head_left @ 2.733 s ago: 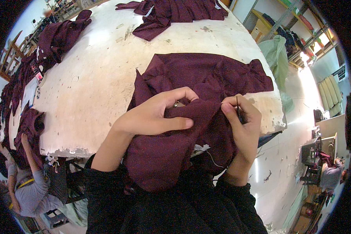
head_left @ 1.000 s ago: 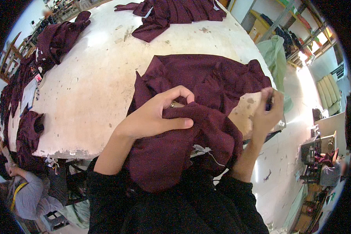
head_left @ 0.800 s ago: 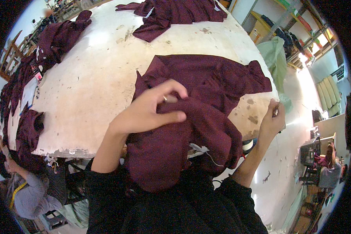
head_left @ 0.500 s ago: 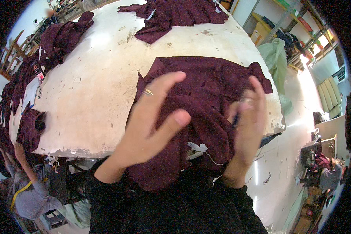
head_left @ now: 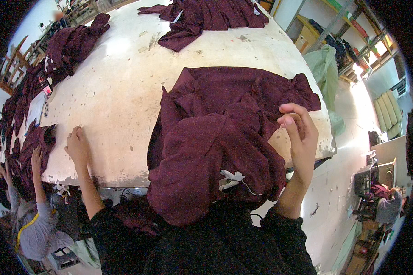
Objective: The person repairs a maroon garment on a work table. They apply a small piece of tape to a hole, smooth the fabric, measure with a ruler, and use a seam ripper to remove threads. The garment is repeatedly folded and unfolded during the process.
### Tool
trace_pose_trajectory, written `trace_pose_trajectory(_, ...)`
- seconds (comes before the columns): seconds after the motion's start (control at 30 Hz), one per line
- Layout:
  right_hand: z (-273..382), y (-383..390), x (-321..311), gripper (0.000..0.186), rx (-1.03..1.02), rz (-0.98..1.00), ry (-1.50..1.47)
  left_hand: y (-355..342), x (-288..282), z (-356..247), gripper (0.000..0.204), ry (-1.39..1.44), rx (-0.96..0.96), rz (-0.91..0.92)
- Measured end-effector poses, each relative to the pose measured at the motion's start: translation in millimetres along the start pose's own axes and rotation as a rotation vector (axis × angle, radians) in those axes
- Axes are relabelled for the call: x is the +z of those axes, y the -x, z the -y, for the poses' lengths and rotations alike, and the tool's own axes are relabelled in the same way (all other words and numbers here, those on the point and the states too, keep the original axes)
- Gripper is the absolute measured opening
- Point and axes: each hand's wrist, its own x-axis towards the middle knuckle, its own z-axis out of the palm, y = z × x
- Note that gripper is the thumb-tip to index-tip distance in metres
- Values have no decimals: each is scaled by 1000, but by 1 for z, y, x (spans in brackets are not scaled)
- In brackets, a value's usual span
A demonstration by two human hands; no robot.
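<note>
A maroon garment [head_left: 192,142] lies bunched over the table's near edge and down in front of me, with a white tag [head_left: 233,175] and a thin white string at its lower middle. My left hand [head_left: 79,149] is off to the left of it, just above the tabletop. Its fingers are curled together, and some tiny dark wisp shows at their tips, too small to name. My right hand [head_left: 302,137] hovers beside the garment's right side, fingers curled in toward the thumb. Whatever may be inside that curl is hidden.
The pale, stained table [head_left: 119,110] carries another maroon garment [head_left: 215,16] at the far side and more maroon cloth [head_left: 71,46] along the left. At the left edge, a co-worker's hand [head_left: 36,161] touches maroon cloth. Shelving [head_left: 328,27] and a green sheet [head_left: 323,68] stand right.
My left hand has swung from above the garment leftward to the tabletop, its fingers now curled. My right hand has shifted slightly right. The co-worker's hand has moved up onto the cloth.
</note>
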Motion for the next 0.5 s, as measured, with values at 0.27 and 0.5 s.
trace_pose_trajectory(0.27, -6, -86, 49, 21, -235, 493, 91, 60, -92, -72, 35, 618, -6, 672)
trace_pose_trajectory(0.5, -35, -95, 181, 34, -773, 793, 145, 159, -120, -123, 25, 685, 491, 964)
